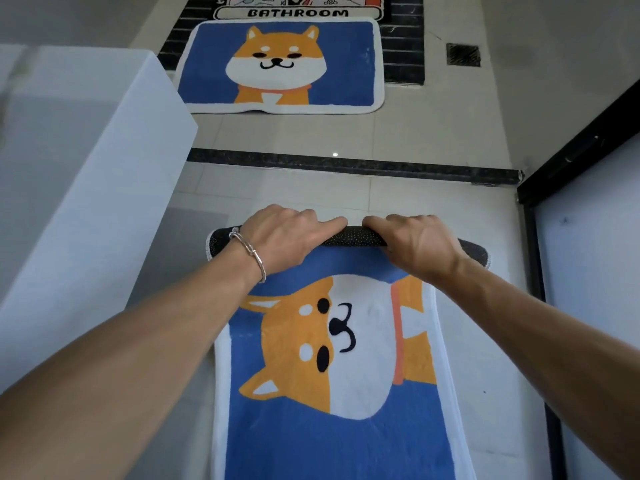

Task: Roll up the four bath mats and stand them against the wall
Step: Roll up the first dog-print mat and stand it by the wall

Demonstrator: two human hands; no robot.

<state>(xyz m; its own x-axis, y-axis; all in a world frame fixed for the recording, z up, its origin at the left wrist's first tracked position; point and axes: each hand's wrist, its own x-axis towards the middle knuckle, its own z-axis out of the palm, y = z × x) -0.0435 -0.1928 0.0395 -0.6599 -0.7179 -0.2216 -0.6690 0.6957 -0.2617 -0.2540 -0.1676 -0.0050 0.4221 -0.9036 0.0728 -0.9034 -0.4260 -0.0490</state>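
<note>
Blue pile with an orange-and-white dog covered the near mat [332,441], which lay on the pale tiled floor [433,133] and ran from the near edge of the view away from us. Its far end was turned over into a low roll, so that we saw the dark, dotted backing across the whole width. The left hand [277,237] lay on the left part of that roll, fingers curled over its far side and the thumb stretched along the near side towards the right. A metal bracelet [247,252] sat on that wrist. The right hand [415,244] gripped the roll just beside it in the same way, and the two thumbs nearly met at the middle.

Beyond the hands we noted a dark threshold strip [346,164] crossing the floor from left to right. Farther still, a second mat [346,64] with the same dog lay flat and unrolled. Behind it a third mat [298,12], lettered BATHROOM, showed only its near edge at the top of the view. Both rested partly on a dark striped surface [403,46]; whether that was a mat, we could not tell. A floor drain [463,54] sat to the right of them. A white block [86,150] stood on the left, and a dark door frame [571,150] on the right.
</note>
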